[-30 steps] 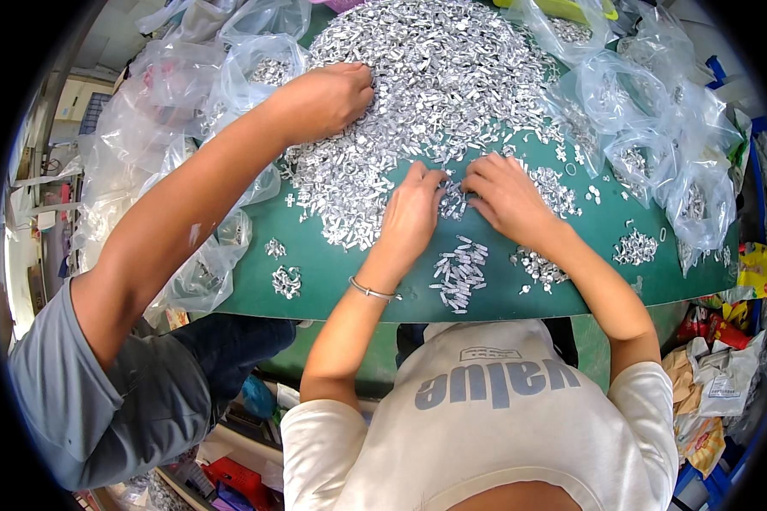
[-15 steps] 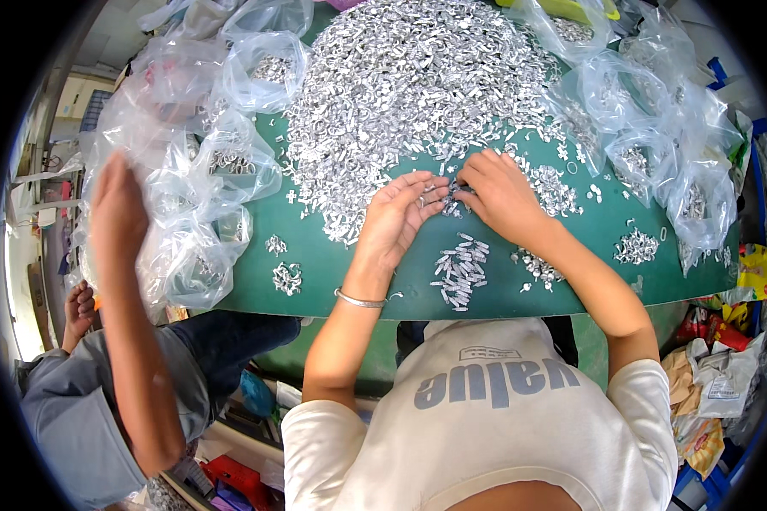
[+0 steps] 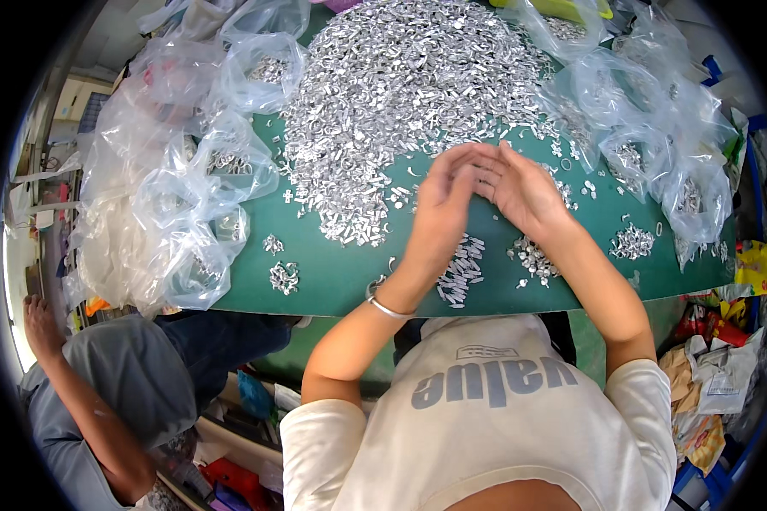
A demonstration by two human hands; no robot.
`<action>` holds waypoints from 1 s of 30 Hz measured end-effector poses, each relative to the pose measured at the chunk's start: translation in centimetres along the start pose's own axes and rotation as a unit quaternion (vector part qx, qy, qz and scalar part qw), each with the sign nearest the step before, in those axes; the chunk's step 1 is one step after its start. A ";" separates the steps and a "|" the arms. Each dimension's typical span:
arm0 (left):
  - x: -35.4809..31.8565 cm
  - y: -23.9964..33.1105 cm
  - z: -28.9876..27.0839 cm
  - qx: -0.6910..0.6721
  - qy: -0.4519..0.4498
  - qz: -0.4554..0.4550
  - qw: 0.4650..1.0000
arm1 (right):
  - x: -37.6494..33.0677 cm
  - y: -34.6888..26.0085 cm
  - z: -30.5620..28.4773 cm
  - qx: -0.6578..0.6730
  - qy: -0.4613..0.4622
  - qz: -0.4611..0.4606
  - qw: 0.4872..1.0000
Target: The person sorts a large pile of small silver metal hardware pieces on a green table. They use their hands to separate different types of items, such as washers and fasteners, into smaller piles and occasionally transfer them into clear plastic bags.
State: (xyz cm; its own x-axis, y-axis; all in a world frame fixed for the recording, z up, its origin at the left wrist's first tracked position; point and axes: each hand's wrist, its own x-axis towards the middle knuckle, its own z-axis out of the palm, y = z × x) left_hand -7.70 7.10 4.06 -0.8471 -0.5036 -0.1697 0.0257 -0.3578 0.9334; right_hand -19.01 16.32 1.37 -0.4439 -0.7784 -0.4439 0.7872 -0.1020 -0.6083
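Note:
My left hand and my right hand meet above the green table, just in front of a large heap of small silver metal pieces. The left fingers reach across and overlap the right fingertips. The right palm shows, its fingers stretched out; both hands look open, and I see nothing held in them. Below them lies a small group of flat oblong silver pieces, partly covered by my left forearm. Near my right wrist sits a little pile of rounded silver pieces.
Clear plastic bags with metal pieces line the left side; more bags stand at the right. Small piles lie at the left front, another pile at the right. A co-worker's arm is at the lower left.
My hands have come together, the left moving right and turning its back upward, the right opening to show its palm. The co-worker's raised arm has dropped away from the bags.

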 end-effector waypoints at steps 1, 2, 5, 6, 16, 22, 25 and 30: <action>0.2 -0.3 1.0 0.001 -0.014 0.020 1.000 | -0.2 -0.4 -0.2 0.096 0.000 0.043 0.994; 0.4 -0.7 1.7 0.016 -0.044 0.034 0.998 | -0.5 -0.2 0.0 0.116 0.045 0.037 0.992; 0.8 -0.9 2.8 0.094 -0.100 0.073 0.988 | -1.1 -0.6 -0.4 0.167 0.054 0.050 0.983; 0.7 -0.2 3.1 0.122 -0.107 0.089 0.983 | -0.8 -0.7 -2.3 0.240 0.027 0.056 0.969; -0.9 1.3 -7.6 0.354 0.037 0.066 0.932 | -13.3 -10.0 -11.6 -0.639 0.065 -0.139 0.754; -1.1 -1.7 -8.1 0.572 0.024 0.235 0.786 | -16.6 -10.0 -12.0 -0.782 0.088 -0.171 0.592; -1.3 -2.1 -6.3 0.599 0.009 0.224 0.768 | -16.1 -10.1 -10.1 -0.799 0.087 -0.204 0.559; -0.9 -2.8 -5.9 0.602 0.018 0.213 0.770 | -6.2 -4.9 -2.9 -0.725 -0.071 -0.282 0.624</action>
State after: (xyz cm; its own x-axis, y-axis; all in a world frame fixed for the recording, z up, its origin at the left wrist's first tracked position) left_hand -3.89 3.90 -0.24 -0.8820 -0.4029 0.2445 -0.2316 0.8223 0.5198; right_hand -21.36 23.43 5.12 -0.3516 -0.9297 0.1097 -0.7386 0.2035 -0.6427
